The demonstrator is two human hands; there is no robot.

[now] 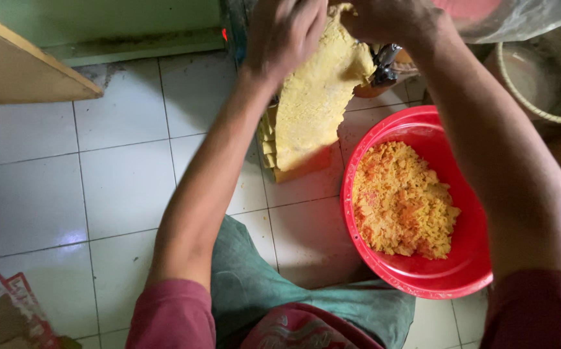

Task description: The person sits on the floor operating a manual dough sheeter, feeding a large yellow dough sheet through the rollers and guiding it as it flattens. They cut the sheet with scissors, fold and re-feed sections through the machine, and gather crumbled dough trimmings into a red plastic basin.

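Hands grip a yellow dough sheet (316,97) at twelve o'clock: left hand (285,35) and right hand (387,19) closed on its top edge; red bowl (467,258) of crumbled pieces (400,200) at four o'clock.

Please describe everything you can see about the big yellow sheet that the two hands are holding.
The yellow sheet is a thin, flat, rough-surfaced piece, perhaps dough or a cracker sheet. It hangs nearly upright with a rounded lower edge. The left hand and the right hand grip its top edge. Its lower part hangs in front of a stack of similar yellow sheets on the white tiled floor. It hangs to the left of the red bowl of yellow crumbled pieces.
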